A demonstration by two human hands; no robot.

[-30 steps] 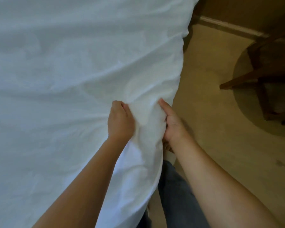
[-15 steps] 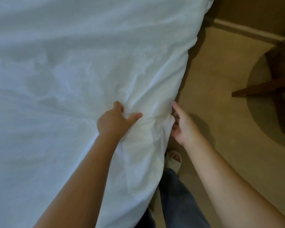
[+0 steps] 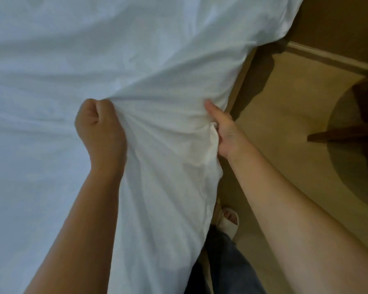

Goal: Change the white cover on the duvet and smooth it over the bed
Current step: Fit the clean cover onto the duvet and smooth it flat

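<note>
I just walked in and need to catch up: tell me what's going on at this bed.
A person stands beside it with both hands on the white cover. The left hand grips a bunch of the cloth in a fist. The right hand holds the hanging edge with the thumb pressed on top; its fingers are hidden behind the cloth. Creases fan out from both grips, so the cover is pulled tight there but is not yet smooth.

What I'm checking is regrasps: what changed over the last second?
Both hands loosened, then took hold again: the left hand fists a bunch of the white fabric duvet cover, the right hand pinches its edge. The cover stayed spread out.
</note>
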